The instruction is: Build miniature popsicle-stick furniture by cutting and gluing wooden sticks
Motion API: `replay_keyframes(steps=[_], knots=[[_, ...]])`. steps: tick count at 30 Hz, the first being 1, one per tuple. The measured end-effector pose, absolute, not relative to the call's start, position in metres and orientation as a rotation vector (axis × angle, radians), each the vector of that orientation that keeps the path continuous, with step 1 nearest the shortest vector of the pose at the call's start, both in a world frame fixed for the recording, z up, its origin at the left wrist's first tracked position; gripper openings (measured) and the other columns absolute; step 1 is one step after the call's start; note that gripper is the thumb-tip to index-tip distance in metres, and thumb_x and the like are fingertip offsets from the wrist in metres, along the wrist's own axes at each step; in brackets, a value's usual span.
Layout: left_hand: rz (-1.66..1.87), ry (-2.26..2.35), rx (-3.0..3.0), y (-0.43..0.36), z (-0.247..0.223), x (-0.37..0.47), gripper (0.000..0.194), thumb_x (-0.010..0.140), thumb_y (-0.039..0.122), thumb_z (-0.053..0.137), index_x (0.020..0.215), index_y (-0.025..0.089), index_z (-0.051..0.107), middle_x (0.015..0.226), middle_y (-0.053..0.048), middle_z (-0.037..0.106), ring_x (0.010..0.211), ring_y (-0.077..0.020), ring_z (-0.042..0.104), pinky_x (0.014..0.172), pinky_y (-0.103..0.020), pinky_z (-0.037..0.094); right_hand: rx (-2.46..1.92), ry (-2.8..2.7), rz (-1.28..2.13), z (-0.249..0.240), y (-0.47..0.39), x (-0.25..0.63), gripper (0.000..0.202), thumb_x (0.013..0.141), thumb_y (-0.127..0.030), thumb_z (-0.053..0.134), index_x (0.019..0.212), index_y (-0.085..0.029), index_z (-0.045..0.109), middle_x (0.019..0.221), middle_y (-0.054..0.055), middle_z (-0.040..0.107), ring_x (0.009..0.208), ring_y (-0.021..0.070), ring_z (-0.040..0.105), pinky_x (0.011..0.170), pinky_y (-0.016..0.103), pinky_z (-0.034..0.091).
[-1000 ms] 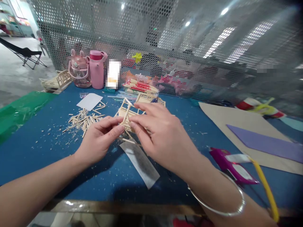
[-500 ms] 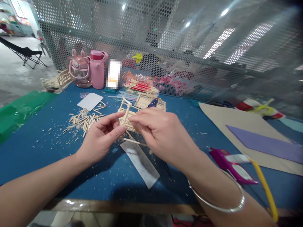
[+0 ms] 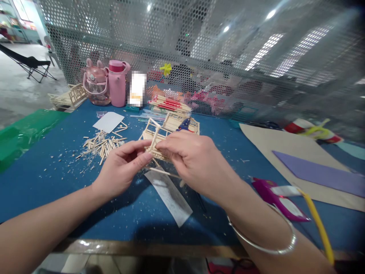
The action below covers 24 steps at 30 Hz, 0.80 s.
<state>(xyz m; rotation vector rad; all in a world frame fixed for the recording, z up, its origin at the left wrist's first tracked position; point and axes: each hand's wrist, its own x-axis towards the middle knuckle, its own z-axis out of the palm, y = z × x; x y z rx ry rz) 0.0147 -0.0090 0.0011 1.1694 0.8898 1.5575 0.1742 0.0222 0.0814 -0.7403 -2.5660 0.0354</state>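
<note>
Between my hands, above the blue table point(image 3: 68, 213), is a small frame model of thin wooden sticks point(image 3: 154, 139). My left hand point(image 3: 121, 163) pinches its near left corner between thumb and fingers. My right hand point(image 3: 194, 160) is closed at the model's right side, fingers curled down; its fingertips are partly hidden, and whether they grip the model or a small stick I cannot tell. A loose stick point(image 3: 164, 172) slants below the model toward my right palm. Beneath lies a grey-white strip point(image 3: 172, 199). Behind the model stands a larger stick structure point(image 3: 171, 122) with a dark blue object on it.
Cut sticks and crumbs point(image 3: 107, 144) lie left, near a white card point(image 3: 108, 122). Two pink bottles point(image 3: 117, 85) and a bundle of sticks point(image 3: 171, 104) stand before a perforated metal screen point(image 3: 159, 42). At right are a magenta device point(image 3: 273, 198), a yellow cord and a purple sheet point(image 3: 316, 173).
The stick model has tilted slightly and shows a little more of its left side. Both hands keep nearly the same place and grip.
</note>
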Motion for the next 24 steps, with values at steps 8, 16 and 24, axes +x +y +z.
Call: replay_keyframes(steps=[8,16,24], knots=[[1.574,0.845,1.114,-0.006,-0.001,0.013,0.023,0.074,0.03,0.072,0.094,0.021,0.067,0.077,0.001,0.062,0.069,-0.0094,0.056,0.068,-0.023,0.049,-0.819,-2.427,0.074,0.094,0.022,0.186,0.022,0.088,-0.016,0.045,0.094,-0.019,0.066,0.094,0.004,0.069,0.085,0.016,0.062,0.074,0.026,0.044],[1.557,0.897,1.209,-0.007,0.007,0.01,0.031,0.075,0.025,0.07,0.102,0.019,0.057,0.067,0.005,0.05,0.059,-0.0069,0.049,0.058,-0.019,0.046,-0.957,-2.523,0.248,0.093,0.032,0.205,0.024,0.09,-0.026,0.044,0.093,-0.019,0.067,0.091,0.004,0.07,0.082,0.016,0.061,0.071,0.027,0.044],[1.37,1.076,1.486,-0.029,-0.001,-0.013,0.083,0.069,0.018,0.073,0.14,0.022,0.03,0.068,0.004,0.059,0.067,-0.0127,0.059,0.07,-0.027,0.05,-0.826,-2.823,0.081,0.07,0.024,0.188,0.023,0.089,-0.026,0.049,0.089,-0.021,0.071,0.085,0.006,0.065,0.081,0.0179,0.055,0.074,0.032,0.037]])
